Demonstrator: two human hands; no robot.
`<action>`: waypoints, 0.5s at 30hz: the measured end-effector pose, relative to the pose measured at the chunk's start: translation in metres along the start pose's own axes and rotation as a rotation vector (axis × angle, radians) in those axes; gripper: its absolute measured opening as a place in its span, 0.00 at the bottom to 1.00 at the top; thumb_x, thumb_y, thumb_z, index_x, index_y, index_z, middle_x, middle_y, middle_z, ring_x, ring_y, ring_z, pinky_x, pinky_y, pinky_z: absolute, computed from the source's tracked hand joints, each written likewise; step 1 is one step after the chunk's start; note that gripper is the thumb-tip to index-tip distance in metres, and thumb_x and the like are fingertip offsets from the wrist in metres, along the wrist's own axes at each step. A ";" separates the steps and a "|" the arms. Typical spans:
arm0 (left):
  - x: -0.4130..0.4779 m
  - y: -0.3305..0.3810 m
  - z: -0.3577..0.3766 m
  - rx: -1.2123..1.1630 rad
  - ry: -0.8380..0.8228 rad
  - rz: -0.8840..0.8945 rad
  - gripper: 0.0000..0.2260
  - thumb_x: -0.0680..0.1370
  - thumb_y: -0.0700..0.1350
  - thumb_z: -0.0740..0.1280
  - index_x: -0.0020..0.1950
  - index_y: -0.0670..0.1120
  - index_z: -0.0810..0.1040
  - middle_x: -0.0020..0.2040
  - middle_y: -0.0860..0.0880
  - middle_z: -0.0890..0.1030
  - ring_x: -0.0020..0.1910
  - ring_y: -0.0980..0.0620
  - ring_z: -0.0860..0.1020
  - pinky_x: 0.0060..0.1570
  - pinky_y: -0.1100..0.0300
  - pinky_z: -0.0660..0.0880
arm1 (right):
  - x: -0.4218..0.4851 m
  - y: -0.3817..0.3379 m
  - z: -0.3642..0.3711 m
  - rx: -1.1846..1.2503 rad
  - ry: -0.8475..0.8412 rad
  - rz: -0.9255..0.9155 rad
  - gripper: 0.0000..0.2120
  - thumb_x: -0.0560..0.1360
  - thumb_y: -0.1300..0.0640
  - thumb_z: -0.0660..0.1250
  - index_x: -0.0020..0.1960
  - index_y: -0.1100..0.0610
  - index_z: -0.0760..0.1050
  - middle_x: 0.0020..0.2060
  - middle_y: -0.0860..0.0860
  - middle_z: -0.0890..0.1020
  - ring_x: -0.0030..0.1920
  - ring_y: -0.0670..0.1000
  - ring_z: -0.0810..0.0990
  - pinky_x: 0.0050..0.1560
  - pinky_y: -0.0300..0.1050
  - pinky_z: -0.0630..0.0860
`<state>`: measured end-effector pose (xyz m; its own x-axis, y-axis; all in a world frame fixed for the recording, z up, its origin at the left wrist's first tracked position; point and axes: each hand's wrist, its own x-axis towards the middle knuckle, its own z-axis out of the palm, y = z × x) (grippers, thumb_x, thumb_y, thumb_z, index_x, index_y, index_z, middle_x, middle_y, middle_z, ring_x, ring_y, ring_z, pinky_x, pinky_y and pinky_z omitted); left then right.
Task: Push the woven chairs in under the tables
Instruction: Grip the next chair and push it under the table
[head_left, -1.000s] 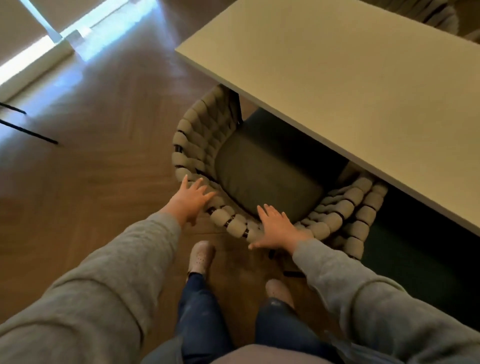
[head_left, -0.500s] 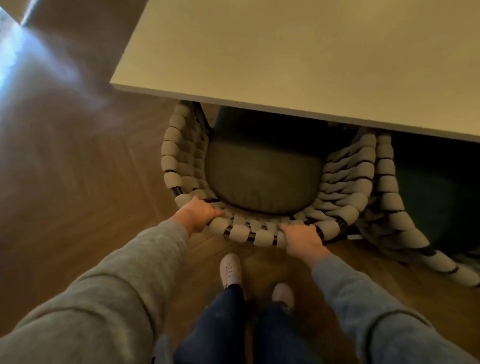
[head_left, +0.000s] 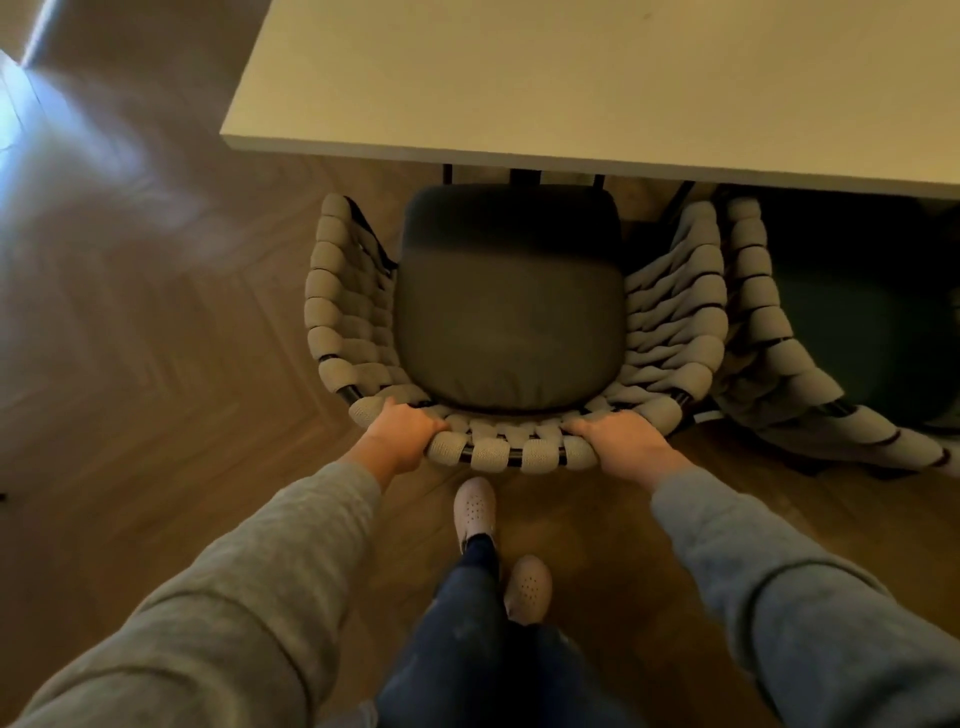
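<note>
Here's the woven chair (head_left: 337, 312), square to the camera. It is a rounded tub of fat grey-beige padded cords looped over a dark frame, and black metal shows in the gaps along the back rim. Inside sits a dark, smooth seat cushion (head_left: 511, 322) with rounded corners, shadowed at its far end. The chair stands on the floor facing the table (head_left: 571, 78). The far edge of the seat is right at the table's near edge, and the arms and back are out in the open.

Both hands are on the back rim. The left hand (head_left: 402, 434) grips the rim's left bend with its fingers curled over the cords. The right hand (head_left: 621, 441) clasps the right bend the same way, fingers wrapped over the top. Grey sleeves (head_left: 291, 561) run back toward the camera.

The table has a pale, plain top, with thin dark legs visible just beneath its edge. To the right, a second woven chair (head_left: 769, 332) of the same cord sits close beside the first, its dark seat partly under the tabletop. Below is a brown herringbone wood floor (head_left: 156, 312) with a patch of light at the upper left, and two light perforated shoes (head_left: 474, 506) just behind the chair.
</note>
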<state>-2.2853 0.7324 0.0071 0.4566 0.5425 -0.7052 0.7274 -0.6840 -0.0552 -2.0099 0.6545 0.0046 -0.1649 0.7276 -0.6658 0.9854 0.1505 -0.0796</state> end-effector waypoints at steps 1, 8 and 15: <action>-0.004 0.001 0.006 -0.009 0.000 -0.003 0.20 0.79 0.43 0.62 0.70 0.56 0.68 0.61 0.52 0.77 0.62 0.48 0.75 0.66 0.45 0.64 | -0.005 -0.002 0.002 -0.024 0.005 0.019 0.23 0.77 0.57 0.64 0.71 0.48 0.66 0.61 0.52 0.78 0.63 0.55 0.75 0.68 0.56 0.63; -0.024 -0.006 0.039 0.003 0.008 -0.006 0.21 0.79 0.44 0.63 0.71 0.59 0.66 0.60 0.53 0.78 0.61 0.50 0.75 0.67 0.45 0.63 | -0.021 -0.035 0.015 -0.066 -0.003 0.092 0.18 0.78 0.56 0.61 0.67 0.46 0.70 0.60 0.52 0.77 0.63 0.56 0.74 0.72 0.63 0.53; -0.024 -0.041 0.030 0.005 0.001 0.002 0.22 0.79 0.44 0.62 0.72 0.59 0.65 0.62 0.53 0.77 0.63 0.50 0.74 0.67 0.46 0.62 | -0.003 -0.056 -0.005 -0.057 0.049 0.119 0.17 0.78 0.56 0.61 0.66 0.46 0.72 0.60 0.51 0.77 0.63 0.55 0.74 0.71 0.63 0.52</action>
<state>-2.3414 0.7327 0.0048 0.4588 0.5415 -0.7045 0.7236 -0.6878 -0.0575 -2.0647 0.6474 0.0149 -0.0506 0.7744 -0.6307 0.9943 0.0983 0.0410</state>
